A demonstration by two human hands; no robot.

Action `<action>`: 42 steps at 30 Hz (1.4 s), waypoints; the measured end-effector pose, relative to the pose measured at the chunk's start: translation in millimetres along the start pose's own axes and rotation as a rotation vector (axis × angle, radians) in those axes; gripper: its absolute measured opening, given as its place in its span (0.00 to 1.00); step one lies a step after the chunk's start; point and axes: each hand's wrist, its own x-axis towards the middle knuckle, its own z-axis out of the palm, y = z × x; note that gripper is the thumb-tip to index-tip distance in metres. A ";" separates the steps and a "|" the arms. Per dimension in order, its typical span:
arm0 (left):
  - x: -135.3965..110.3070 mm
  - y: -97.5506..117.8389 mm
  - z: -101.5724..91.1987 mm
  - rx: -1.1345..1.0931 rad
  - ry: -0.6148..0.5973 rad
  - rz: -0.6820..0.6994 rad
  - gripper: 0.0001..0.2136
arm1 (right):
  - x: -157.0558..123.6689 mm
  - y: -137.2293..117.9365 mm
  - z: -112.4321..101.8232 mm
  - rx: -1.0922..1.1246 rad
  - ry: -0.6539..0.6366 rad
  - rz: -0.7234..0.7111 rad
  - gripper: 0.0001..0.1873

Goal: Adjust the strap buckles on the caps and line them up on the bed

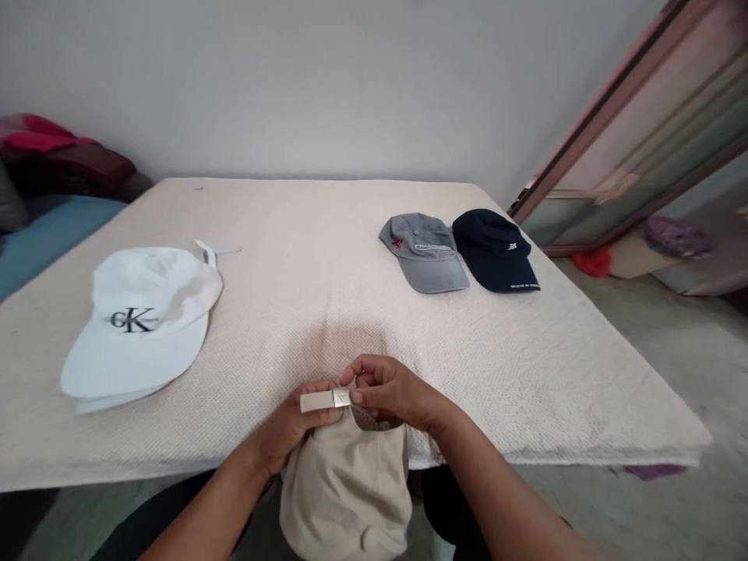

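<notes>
One beige cap at near side of table: left hand closed on strap, right hand pinching buckle.

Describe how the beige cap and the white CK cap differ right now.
The beige cap is held by the left hand, with the right hand at its metal buckle; the white CK cap rests on the table. The beige cap shows no brim; the white CK cap shows its brim and dark front letters. Both have a strap showing.
</notes>
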 end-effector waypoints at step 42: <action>2.2 -2.6 16.3 0.109 0.198 0.092 0.10 | 10.6 5.6 2.5 -0.031 0.033 0.043 0.10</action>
